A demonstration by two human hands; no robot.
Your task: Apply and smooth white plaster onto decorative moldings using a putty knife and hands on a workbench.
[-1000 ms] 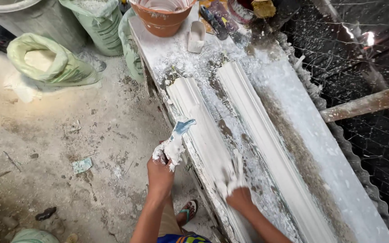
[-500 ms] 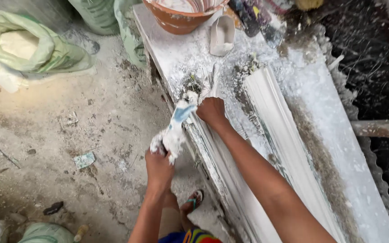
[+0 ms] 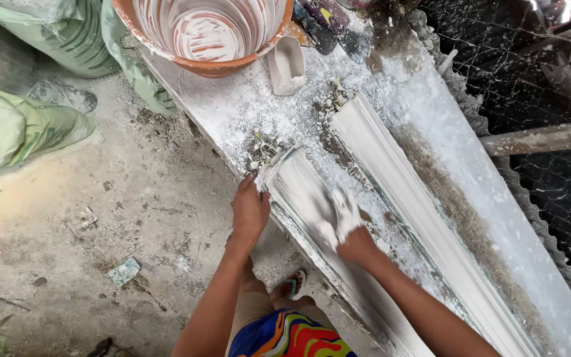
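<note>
Left hand [image 3: 250, 210], fingers bent and pressed together, grips the outer edge of the nearer plaster moulding [image 3: 302, 192] close to its far end; it holds nothing loose, only the edge of the piece. Right hand [image 3: 346, 228], coated in white plaster and blurred, lies flat and spread on the wet upper face of the same moulding, palm down; whether anything is held under the palm cannot be told. The nearer plaster moulding runs lengthwise along the front edge of the long plaster-crusted workbench [image 3: 259, 106], its far end just short of a patch of grey crumbs. A second plaster moulding [image 3: 404, 178] lies parallel beside it, toward the wire mesh [image 3: 530, 79], the two pieces close but apart. At the head of the workbench stands an orange bucket [image 3: 206, 33] streaked white inside, with a small white cup [image 3: 287, 65] lying just beside it and dark plaster-stained tools [image 3: 328, 26] next to that. Green sacks [image 3: 41, 125] sit on the dusty concrete floor [image 3: 100, 251] to the left of the workbench. A sandalled foot [image 3: 290, 285] shows below the bench edge, between the two forearms.
</note>
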